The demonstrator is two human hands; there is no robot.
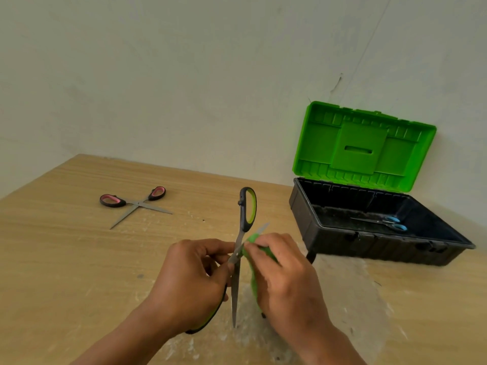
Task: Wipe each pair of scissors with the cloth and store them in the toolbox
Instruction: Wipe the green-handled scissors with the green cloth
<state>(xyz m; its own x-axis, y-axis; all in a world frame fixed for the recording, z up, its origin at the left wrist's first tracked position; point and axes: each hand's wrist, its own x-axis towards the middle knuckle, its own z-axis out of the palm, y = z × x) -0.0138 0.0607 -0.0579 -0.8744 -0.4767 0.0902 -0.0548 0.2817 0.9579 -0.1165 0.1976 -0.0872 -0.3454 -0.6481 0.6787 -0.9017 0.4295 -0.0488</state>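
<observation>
Nearest the camera, the left hand [189,280] grips the green-and-black-handled steel scissors [246,214] above the pale wooden counter [66,259]; its fingers [216,246] curl round the lower handle and the pivot; the blades are spread wide, one pointing down toward the counter, the other slanting up to the right; the free handle stands upright above the hands. The right hand [287,275] pinches a bright green cloth [255,283] against the upper blade, its fingers closed on the fabric. Farther back on the left, black-and-pink-handled scissors [137,204] lie open on the counter, well apart from the hands. At the far right stands a black plastic toolbox [369,246]; its green lid [363,146] is raised against the white wall [184,75]; blue-handled scissors [387,222] lie inside.
</observation>
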